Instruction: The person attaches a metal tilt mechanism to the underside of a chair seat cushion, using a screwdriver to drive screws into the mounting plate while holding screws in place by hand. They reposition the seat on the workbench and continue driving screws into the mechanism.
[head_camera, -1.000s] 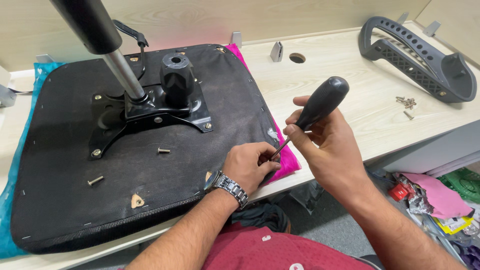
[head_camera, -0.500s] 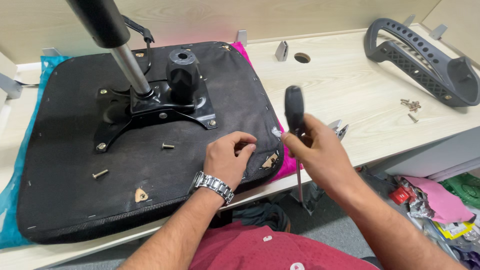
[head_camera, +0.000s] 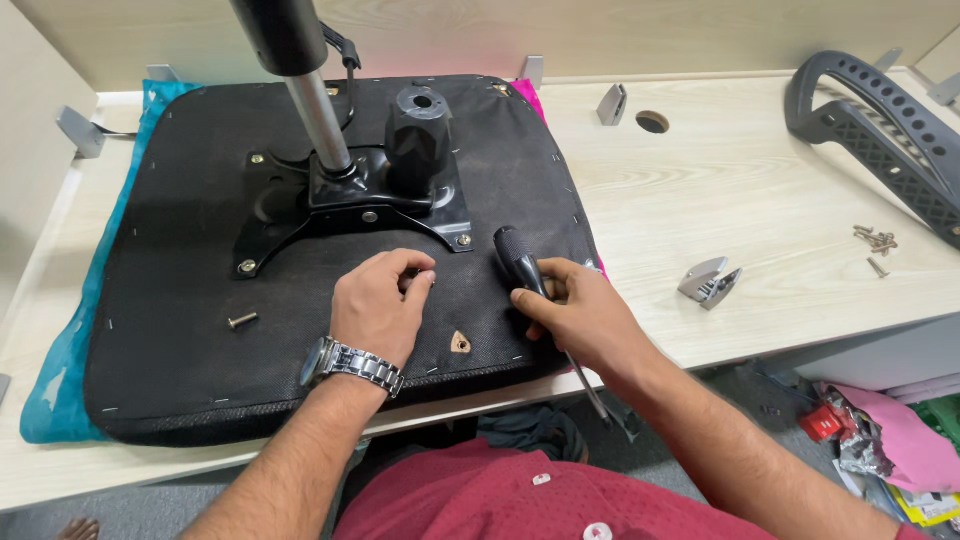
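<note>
An upturned black chair seat lies on the wooden desk, with a black metal mechanism plate and a grey gas-lift post bolted to it. My left hand rests on the seat just below the plate, fingertips pinched together near a small screw that I cannot clearly see. My right hand grips a black-handled screwdriver, handle up over the seat's right edge, shaft pointing down past the desk's front edge. A loose bolt lies on the seat to the left.
A grey chair armrest lies at the desk's far right, with several loose screws beside it. A small metal bracket sits near the front edge, another bracket and a cable hole at the back. Blue and pink cloth lies under the seat.
My right hand has turned the screwdriver from pointing at my left fingers to handle-up, shaft down. My left hand moved left, away from the seat's right edge toward the plate.
</note>
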